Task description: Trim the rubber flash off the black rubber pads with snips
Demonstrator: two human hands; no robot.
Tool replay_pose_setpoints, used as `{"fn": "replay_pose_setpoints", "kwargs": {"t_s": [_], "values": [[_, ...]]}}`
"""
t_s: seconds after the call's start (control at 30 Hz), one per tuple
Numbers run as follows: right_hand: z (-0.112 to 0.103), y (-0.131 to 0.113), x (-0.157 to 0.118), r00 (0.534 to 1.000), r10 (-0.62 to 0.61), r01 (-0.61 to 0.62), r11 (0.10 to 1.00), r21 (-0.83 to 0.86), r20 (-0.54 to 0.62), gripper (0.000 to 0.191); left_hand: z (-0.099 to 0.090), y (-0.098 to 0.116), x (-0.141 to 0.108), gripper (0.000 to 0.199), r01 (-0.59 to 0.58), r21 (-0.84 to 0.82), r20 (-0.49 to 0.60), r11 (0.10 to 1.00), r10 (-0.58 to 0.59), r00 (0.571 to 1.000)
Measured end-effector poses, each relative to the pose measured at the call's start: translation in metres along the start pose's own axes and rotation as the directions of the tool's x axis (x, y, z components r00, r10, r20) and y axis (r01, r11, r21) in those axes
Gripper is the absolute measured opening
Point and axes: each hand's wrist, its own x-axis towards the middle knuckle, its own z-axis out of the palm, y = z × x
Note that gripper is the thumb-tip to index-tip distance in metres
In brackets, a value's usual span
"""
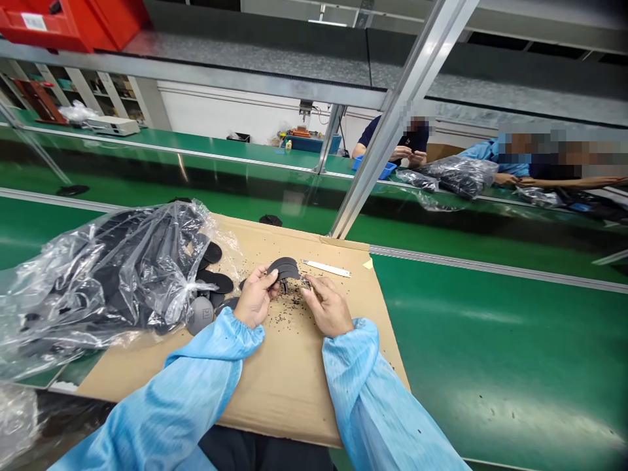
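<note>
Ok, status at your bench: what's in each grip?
Left grip pinching a curved black piece. Right grip on a small metal tool at its end. Black crumbs on the cardboard; plastic bag beside left grip.

no wording can be read anywhere: the white label (33, 21) on the red case (73, 19) at the upper left of the frame is too small to make out, and the dark mark (207, 314) on the grey rounded piece (199, 316) left of centre stays unclear

Pale blue sleeves (196, 379), black curved pieces (283, 267), brown cardboard (275, 399), green bench (490, 340).
</note>
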Motion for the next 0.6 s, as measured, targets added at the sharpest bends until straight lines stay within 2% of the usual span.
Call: {"fn": "replay_pose_setpoints", "kwargs": {"t_s": [0.13, 0.33, 0.47, 0.6], "values": [[-0.001, -0.003, 0.0, 1.0, -0.023, 0.023, 1.0, 0.01, 0.011, 0.034, 0.003, 0.004, -0.001, 0.028, 0.051, -0.079, 0.007, 0.996, -0.05, 0.999], [0.001, -0.01, -0.004, 0.985, -0.131, 0.134, 0.991, -0.022, 0.11, 0.033, 0.002, 0.007, -0.001, 0.012, 0.165, -0.094, 0.026, 0.982, -0.163, 0.986], [0.002, -0.014, -0.005, 0.972, -0.182, 0.197, 0.975, -0.097, 0.145, 0.035, 0.0, 0.007, -0.001, 0.009, 0.22, -0.132, 0.071, 0.967, -0.212, 0.975], [0.004, -0.019, -0.005, 0.956, -0.227, 0.258, 0.952, -0.162, 0.184, 0.035, 0.002, 0.007, -0.002, 0.011, 0.271, -0.125, 0.065, 0.954, -0.265, 0.962]]}}
